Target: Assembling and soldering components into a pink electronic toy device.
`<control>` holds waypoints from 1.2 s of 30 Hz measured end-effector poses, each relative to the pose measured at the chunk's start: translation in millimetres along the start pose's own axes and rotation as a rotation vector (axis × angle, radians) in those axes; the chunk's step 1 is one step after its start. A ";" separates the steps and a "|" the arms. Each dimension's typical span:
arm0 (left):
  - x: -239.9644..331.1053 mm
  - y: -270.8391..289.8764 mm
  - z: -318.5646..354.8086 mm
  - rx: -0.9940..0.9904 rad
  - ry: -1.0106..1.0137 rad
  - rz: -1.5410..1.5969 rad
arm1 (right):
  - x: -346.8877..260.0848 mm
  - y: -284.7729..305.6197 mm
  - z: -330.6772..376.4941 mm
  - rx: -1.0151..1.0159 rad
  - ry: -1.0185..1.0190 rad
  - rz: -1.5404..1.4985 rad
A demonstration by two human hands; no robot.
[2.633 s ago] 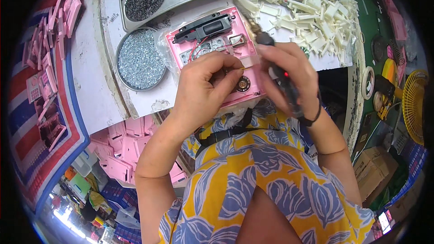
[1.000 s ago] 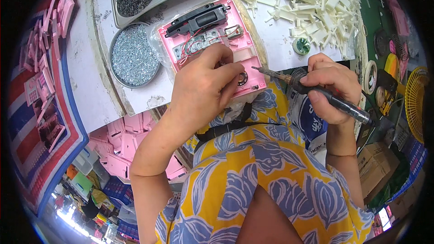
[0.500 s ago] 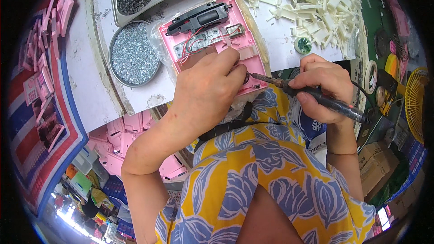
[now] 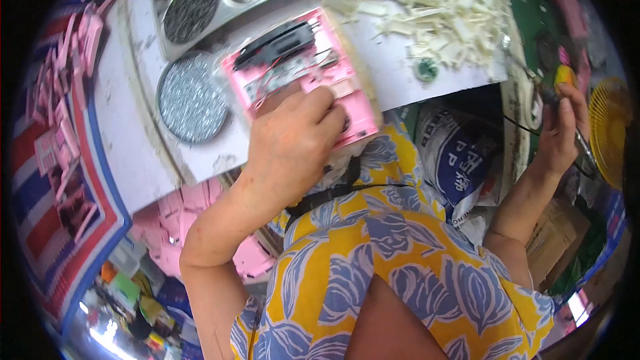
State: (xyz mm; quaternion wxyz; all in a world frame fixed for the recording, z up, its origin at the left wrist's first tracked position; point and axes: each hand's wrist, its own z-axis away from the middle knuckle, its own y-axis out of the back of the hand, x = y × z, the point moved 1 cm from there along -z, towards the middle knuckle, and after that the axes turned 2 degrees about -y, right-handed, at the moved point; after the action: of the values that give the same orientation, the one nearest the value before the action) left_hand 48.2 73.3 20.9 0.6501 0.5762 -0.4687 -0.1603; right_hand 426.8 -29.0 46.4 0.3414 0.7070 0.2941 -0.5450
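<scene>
A pink plastic case [image 4: 360,115] lies open on the table, with a black speaker-like module [image 4: 277,45], a metal plate and thin red wires inside. My left hand [image 4: 293,135] is over the case's near part, its fingers bent and pinched together. A small dark part shows beside the fingertips; what they grip is mostly hidden. Far out to the right, my right hand [image 4: 563,130] is closed around the dark handle of a soldering iron [image 4: 584,152], blurred by motion. It is near a yellow object [image 4: 565,77] at the table's right side.
Left of the case stand a round dish of small screws [image 4: 192,100] and a metal tray [image 4: 223,7] with dark springs. Cream plastic parts [image 4: 447,17] are heaped at the back right, beside a small round green-topped container [image 4: 425,69]. A yellow fan guard [image 4: 608,133] stands far right.
My right hand has carried the soldering iron away from the case, far to the right. My left hand stays at the case. The whole view has shifted slightly.
</scene>
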 end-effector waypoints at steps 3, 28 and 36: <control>-1.7 -4.9 -2.9 0.072 -0.025 0.048 | -3.0 56.4 -23.2 0.353 0.071 0.092; -22.4 8.4 34.8 0.616 0.260 0.353 | 0.9 -146.4 41.6 -0.781 0.480 0.263; -17.3 1.7 23.4 0.572 0.155 0.253 | -5.6 -196.0 58.6 -0.790 0.576 0.562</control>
State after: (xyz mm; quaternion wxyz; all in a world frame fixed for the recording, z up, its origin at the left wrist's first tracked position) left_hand 20.2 72.7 12.7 0.5102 0.6832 -0.5118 0.1046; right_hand 237.7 40.1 9.9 0.6184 0.6967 0.3574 -0.0666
